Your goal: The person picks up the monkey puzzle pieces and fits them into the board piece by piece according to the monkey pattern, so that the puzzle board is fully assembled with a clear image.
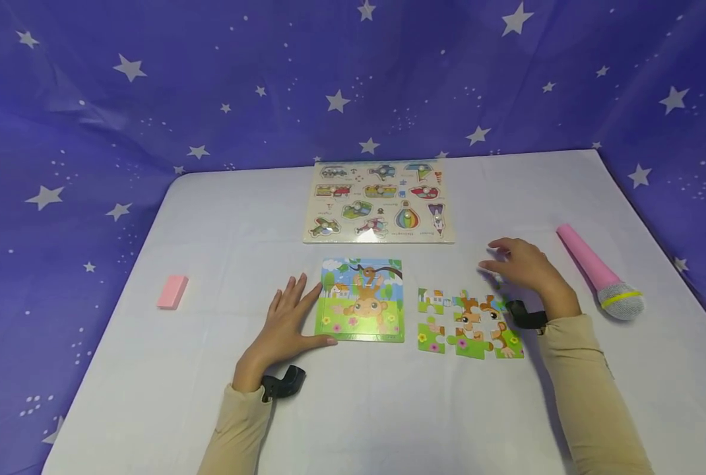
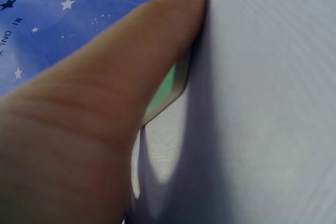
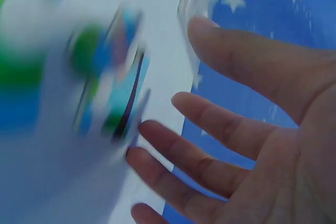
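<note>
My left hand point(image 1: 284, 326) rests on the table with fairly straight fingers spread at the left side of a square puzzle board point(image 1: 359, 300) printed with a monkey. Its thumb point(image 2: 178, 3) lies along the board's near edge. To the right of the board is a group of jigsaw pieces point(image 1: 472, 330), several of them joined into part of a monkey picture. Over the far right of these pieces hovers my right hand point(image 1: 522, 267), its fingers apart and nothing held. A blurred puzzle piece point(image 3: 128, 93) shows just off its fingertips in the right wrist view.
A peg puzzle point(image 1: 379, 204) with vehicle shapes lies at the table's far edge. On the right is a pink toy microphone point(image 1: 596, 270), close to my right forearm. A pink block point(image 1: 172, 292) lies on the left. Starry blue cloth point(image 1: 270, 119) hangs behind.
</note>
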